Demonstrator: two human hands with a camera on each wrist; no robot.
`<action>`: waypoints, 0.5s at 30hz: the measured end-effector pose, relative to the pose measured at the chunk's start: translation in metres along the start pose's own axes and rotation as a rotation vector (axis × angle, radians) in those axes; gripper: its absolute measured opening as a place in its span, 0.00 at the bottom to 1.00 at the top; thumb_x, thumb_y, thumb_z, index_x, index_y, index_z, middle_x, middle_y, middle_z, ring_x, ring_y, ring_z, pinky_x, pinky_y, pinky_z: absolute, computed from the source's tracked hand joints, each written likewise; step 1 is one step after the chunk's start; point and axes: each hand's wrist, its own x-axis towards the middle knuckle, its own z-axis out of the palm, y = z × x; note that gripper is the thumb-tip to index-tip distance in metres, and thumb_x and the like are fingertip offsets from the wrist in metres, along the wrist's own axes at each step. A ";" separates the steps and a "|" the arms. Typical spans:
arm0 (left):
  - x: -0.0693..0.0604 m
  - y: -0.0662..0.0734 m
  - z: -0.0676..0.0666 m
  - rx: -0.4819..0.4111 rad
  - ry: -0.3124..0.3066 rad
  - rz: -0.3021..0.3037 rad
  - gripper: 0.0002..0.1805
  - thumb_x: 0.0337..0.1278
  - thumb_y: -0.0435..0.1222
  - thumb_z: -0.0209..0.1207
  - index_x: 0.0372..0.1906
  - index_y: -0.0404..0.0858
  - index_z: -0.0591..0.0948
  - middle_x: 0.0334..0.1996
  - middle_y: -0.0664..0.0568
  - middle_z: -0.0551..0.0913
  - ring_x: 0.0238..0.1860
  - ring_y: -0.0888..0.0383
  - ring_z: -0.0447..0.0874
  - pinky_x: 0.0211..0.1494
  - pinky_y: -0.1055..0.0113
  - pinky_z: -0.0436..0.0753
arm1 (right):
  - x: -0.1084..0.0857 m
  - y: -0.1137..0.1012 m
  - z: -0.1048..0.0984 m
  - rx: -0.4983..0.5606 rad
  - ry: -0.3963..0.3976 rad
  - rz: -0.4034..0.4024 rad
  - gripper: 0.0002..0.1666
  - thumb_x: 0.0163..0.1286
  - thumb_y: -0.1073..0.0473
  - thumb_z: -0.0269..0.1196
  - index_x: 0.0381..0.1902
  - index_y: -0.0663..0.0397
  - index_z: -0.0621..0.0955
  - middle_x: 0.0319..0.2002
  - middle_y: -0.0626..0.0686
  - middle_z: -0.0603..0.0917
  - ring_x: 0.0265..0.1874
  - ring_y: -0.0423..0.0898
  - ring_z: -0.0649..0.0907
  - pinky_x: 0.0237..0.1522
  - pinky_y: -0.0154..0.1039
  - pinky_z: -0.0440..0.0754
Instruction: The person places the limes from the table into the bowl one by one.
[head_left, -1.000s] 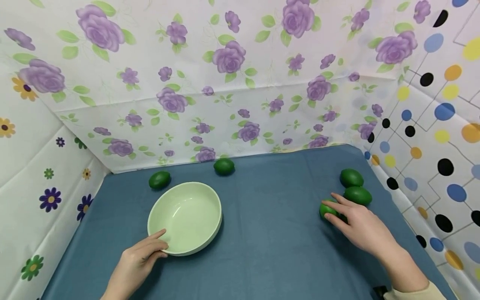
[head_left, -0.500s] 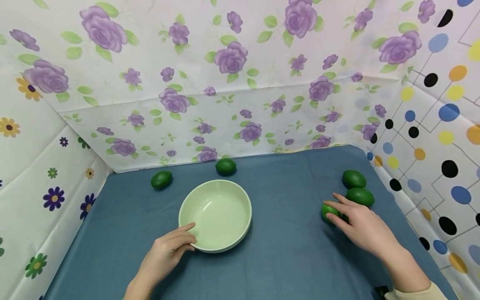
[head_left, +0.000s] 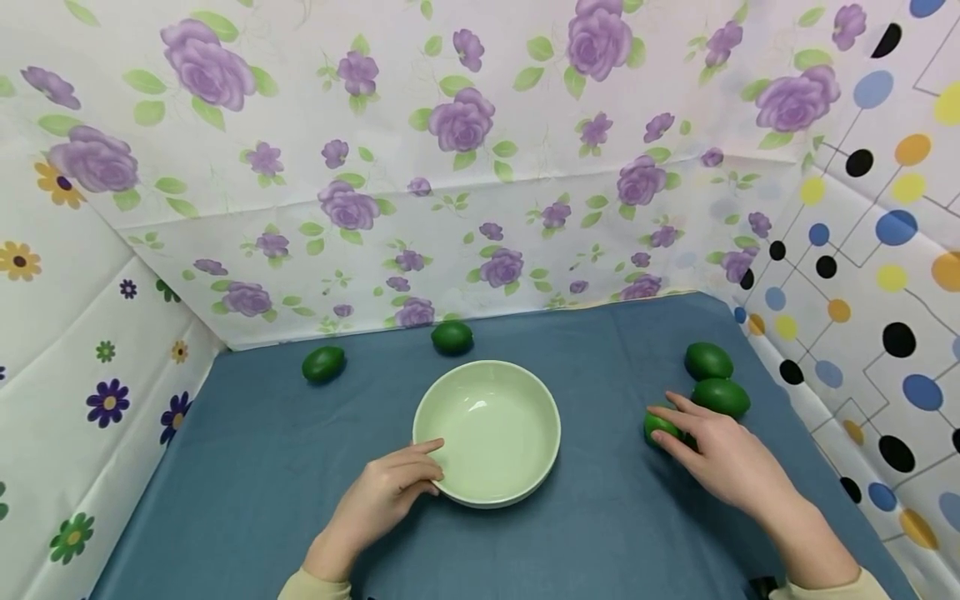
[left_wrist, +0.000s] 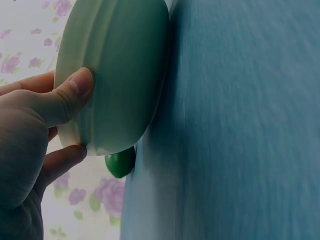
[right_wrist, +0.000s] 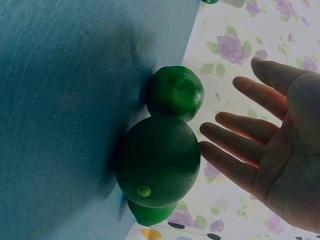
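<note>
A pale green bowl [head_left: 491,433] stands on the blue cloth near the middle. My left hand [head_left: 378,497] pinches its near-left rim; in the left wrist view the thumb of the left hand [left_wrist: 30,130] presses the bowl's outer wall [left_wrist: 120,75]. Over at the right, my right hand [head_left: 731,462] hovers with spread fingers above a green lime-like fruit [head_left: 662,427], partly hiding it. The right wrist view shows the right hand [right_wrist: 280,135] relaxed beside a large dark green fruit [right_wrist: 159,162] and a smaller one [right_wrist: 176,93], holding nothing.
Two more green fruits, one [head_left: 708,362] behind another [head_left: 721,397], lie beyond the right hand. Behind the bowl are a fruit [head_left: 452,337] and, further left, another [head_left: 323,364]. Patterned sheets [head_left: 420,208] wall the blue cloth [head_left: 225,492] at the back and sides.
The bowl has slid rightward across the cloth from the left side to near the middle, with my left hand on its rim throughout. My right hand has stayed nearly still.
</note>
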 end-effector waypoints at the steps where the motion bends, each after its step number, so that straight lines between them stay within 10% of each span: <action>1: 0.002 0.000 0.002 -0.001 0.003 0.014 0.17 0.46 0.21 0.80 0.40 0.40 0.91 0.43 0.53 0.92 0.61 0.46 0.88 0.68 0.61 0.84 | 0.000 0.000 0.000 -0.001 0.001 -0.001 0.26 0.82 0.46 0.65 0.71 0.47 0.84 0.75 0.67 0.73 0.64 0.68 0.82 0.53 0.69 0.85; 15: 0.023 0.000 0.017 -0.030 -0.017 0.060 0.15 0.48 0.21 0.79 0.40 0.39 0.92 0.41 0.51 0.92 0.61 0.47 0.88 0.69 0.58 0.84 | 0.001 -0.003 0.001 -0.016 0.007 0.005 0.25 0.81 0.46 0.66 0.70 0.46 0.84 0.74 0.66 0.74 0.64 0.68 0.82 0.54 0.70 0.84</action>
